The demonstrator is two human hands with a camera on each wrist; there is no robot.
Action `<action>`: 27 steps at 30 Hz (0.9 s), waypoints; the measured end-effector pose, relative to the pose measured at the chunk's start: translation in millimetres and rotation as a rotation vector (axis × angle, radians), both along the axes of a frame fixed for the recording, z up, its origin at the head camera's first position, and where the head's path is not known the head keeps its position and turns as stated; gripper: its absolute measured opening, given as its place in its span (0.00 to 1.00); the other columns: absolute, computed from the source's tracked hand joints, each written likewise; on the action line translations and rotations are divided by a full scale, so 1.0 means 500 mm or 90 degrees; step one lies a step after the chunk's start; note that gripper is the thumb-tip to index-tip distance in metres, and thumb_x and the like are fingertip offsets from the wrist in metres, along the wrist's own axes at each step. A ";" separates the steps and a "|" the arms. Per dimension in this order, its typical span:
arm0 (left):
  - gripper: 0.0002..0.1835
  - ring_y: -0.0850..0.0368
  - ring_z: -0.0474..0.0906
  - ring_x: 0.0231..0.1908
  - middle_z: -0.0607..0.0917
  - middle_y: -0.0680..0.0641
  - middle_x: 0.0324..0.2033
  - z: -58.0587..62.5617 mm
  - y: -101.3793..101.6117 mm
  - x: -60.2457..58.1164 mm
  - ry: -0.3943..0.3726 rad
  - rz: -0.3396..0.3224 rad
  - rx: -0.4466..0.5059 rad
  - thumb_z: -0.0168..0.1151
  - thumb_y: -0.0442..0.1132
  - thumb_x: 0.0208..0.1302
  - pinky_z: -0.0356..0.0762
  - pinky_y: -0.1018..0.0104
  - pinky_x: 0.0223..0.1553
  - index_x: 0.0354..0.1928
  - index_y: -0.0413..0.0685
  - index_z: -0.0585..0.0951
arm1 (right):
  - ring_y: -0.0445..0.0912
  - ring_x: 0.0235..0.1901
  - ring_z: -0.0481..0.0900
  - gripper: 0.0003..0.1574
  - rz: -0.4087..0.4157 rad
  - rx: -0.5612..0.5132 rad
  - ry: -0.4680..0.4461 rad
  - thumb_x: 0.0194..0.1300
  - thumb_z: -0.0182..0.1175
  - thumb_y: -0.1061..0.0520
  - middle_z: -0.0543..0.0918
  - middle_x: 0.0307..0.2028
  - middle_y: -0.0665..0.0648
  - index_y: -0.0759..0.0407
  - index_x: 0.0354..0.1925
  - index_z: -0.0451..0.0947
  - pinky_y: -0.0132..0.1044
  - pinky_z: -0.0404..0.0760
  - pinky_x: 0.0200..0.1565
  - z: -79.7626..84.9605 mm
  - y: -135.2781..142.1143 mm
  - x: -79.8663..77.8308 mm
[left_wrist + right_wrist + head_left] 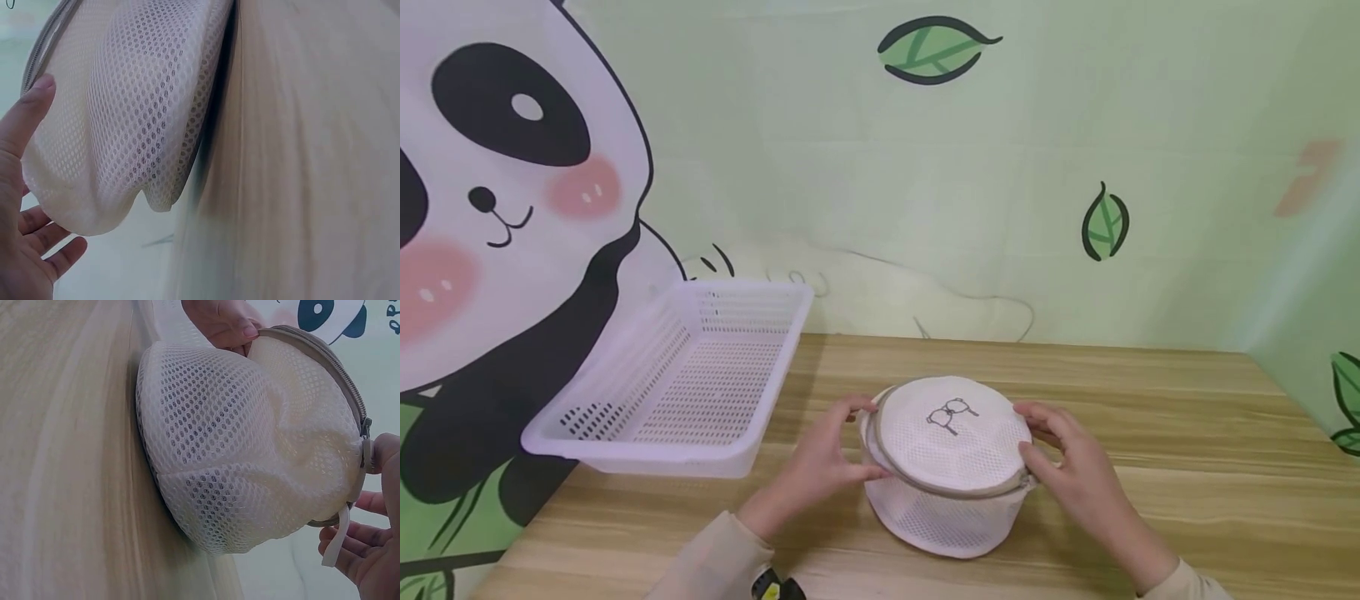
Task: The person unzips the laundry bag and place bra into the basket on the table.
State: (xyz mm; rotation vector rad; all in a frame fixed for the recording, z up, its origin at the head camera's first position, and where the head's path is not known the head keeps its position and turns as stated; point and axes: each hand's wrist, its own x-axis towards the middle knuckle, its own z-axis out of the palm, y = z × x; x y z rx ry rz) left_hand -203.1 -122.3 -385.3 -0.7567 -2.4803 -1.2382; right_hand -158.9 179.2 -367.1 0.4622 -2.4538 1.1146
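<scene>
A round white mesh laundry bag (955,521) stands on the wooden table, its lid printed with a small dark drawing. A grey zip (340,369) runs round the lid's edge, and the mesh side sags in folds in both wrist views. My left hand (823,462) holds the bag's left rim, thumb at the front and fingers further back. On the other side, my right hand (1078,467) grips the rim between thumb and fingers, beside the zip pull (367,428) and a white fabric loop (336,540). Whatever the bag holds cannot be made out.
A white perforated plastic basket (741,454) stands on the table left of the bag. Behind the wooden table (1187,417) hangs a pale green backdrop (820,125) with a panda and leaves. A dark object (775,586) shows by the left sleeve.
</scene>
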 end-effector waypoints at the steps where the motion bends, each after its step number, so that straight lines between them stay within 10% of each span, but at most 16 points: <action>1: 0.40 0.47 0.75 0.56 0.80 0.43 0.55 -0.001 0.000 0.000 0.007 0.001 0.007 0.82 0.37 0.30 0.73 0.49 0.59 0.53 0.43 0.74 | 0.52 0.51 0.81 0.21 -0.003 0.004 0.001 0.63 0.60 0.63 0.79 0.55 0.59 0.61 0.56 0.75 0.38 0.80 0.53 0.001 0.000 0.000; 6: 0.38 0.48 0.76 0.55 0.81 0.44 0.53 -0.005 -0.001 0.000 0.030 0.004 0.026 0.81 0.36 0.32 0.73 0.47 0.57 0.51 0.43 0.74 | 0.48 0.52 0.78 0.19 -0.004 0.036 0.039 0.60 0.62 0.63 0.81 0.53 0.56 0.57 0.51 0.78 0.29 0.76 0.55 0.007 -0.001 -0.001; 13: 0.38 0.46 0.76 0.54 0.81 0.43 0.53 -0.003 0.002 0.004 0.028 0.010 0.028 0.82 0.36 0.31 0.73 0.45 0.57 0.51 0.44 0.74 | 0.54 0.52 0.80 0.18 0.007 0.111 0.122 0.54 0.66 0.63 0.84 0.49 0.57 0.58 0.46 0.80 0.53 0.75 0.54 0.032 -0.020 0.003; 27: 0.36 0.47 0.77 0.52 0.81 0.42 0.55 0.006 0.005 0.016 0.048 0.024 0.016 0.82 0.38 0.33 0.74 0.45 0.55 0.50 0.46 0.74 | 0.50 0.52 0.79 0.24 0.054 0.139 0.194 0.50 0.69 0.59 0.83 0.49 0.51 0.54 0.49 0.79 0.46 0.78 0.52 0.056 -0.063 0.019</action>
